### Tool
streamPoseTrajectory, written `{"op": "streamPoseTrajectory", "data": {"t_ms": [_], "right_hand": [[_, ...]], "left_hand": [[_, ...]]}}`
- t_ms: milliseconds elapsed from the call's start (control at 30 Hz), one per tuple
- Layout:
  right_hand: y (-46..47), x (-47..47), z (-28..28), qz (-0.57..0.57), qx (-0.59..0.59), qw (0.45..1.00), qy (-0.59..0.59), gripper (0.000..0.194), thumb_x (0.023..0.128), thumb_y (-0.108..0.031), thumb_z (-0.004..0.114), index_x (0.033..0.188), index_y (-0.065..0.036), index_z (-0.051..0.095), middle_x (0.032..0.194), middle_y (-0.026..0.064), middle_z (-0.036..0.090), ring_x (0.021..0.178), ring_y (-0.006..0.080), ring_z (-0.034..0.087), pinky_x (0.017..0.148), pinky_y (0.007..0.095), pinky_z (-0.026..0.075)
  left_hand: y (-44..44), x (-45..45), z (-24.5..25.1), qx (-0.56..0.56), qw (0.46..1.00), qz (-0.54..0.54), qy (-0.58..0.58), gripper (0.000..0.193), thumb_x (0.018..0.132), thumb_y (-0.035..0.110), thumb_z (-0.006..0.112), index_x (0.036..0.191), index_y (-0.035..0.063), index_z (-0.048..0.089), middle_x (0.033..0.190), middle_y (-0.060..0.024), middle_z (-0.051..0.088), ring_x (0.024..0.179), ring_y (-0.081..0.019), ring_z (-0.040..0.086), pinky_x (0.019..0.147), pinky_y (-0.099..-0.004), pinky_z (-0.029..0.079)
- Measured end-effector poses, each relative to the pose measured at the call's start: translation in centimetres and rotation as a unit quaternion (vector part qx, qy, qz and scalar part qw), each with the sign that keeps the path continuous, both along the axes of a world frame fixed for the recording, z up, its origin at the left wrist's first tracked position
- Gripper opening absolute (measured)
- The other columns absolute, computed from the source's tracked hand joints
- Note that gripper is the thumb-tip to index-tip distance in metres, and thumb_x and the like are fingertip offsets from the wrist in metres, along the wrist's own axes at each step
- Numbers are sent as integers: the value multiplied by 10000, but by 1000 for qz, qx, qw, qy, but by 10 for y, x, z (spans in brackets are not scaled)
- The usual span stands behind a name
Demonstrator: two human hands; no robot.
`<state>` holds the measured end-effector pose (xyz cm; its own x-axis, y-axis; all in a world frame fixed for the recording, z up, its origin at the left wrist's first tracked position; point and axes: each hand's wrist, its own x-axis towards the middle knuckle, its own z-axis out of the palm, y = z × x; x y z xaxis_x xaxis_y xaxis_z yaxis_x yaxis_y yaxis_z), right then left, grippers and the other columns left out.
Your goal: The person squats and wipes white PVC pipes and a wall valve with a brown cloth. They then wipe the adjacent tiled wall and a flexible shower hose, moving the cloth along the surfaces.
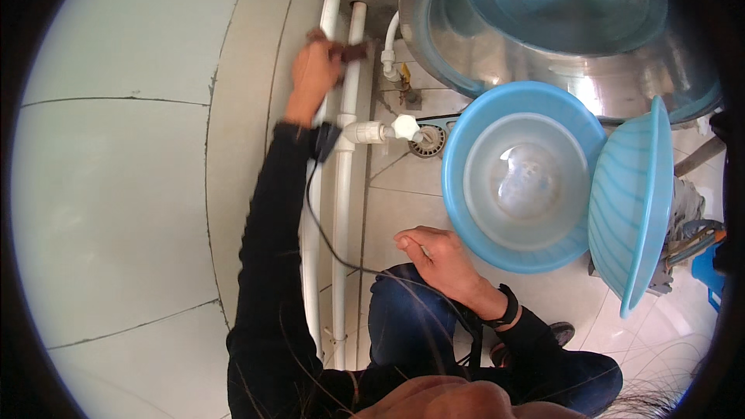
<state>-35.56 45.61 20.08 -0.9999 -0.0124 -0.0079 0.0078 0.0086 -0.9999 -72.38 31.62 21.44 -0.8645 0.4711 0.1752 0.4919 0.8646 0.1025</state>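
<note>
My left hand (315, 73), arm stretched out along the tiled wall, grips a dark brown cloth (352, 52) against two white plastic pipes (359, 29). The cloth is blurred and partly covered by the fingers. My right hand (445, 259) is loosely curled above my knee, thumb near the fingertips, with nothing seen in it. Right of the pipes stands a light blue plastic basin (457, 186) with a whitish translucent bowl (476, 186) inside. Another blue basin (623, 203) is tilted on its side against it.
A white valve (405, 127) juts from the pipes above a round floor drain (428, 141). A large metal basin (419, 41) is at the top right. A white hose (391, 32) meets a yellow-handled tap (405, 73). A black cable (326, 238) hangs between my arms.
</note>
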Motion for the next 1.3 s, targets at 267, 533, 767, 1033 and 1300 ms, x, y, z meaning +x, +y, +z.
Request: {"op": "streamPoseTrajectory", "data": {"t_ms": [267,533,767,1033,1300], "right_hand": [[9,-5,-4,6,-1,1000,-10,115,925,-89,609,965,-6,677,896,193,693,810,388,668,726,438,538],[15,-3,-9,-59,55,996,-32,124,938,-85,635,1006,7,683,904,175,710,804,343,689,699,388,537],[9,-3,-1,-47,41,998,-5,118,914,-81,623,984,-3,677,923,192,696,839,397,664,721,438,531],[7,-13,-6,10,10,1000,5,113,894,-72,633,978,-10,677,934,175,704,846,376,673,738,425,537],[22,-11,-17,-29,17,998,-45,113,900,-66,642,992,-15,684,934,172,710,849,372,682,738,417,544]], "left_hand": [[-6,16,-3,63,997,10,44,172,922,131,596,1071,100,677,948,-228,691,890,-446,649,771,-544,507],[47,-149,-22,141,981,-16,130,327,925,241,617,1183,47,568,996,-280,683,963,-503,622,806,-576,488],[9,-43,-9,98,993,3,63,254,876,152,664,1108,72,597,974,-215,696,939,-460,639,789,-552,497],[-20,78,0,-10,999,29,29,289,811,45,693,1080,106,606,1081,-244,593,970,-459,603,800,-529,505],[48,-107,-19,-97,989,-33,108,322,846,129,648,1148,65,560,1074,-222,641,988,-445,607,793,-530,528]]}}
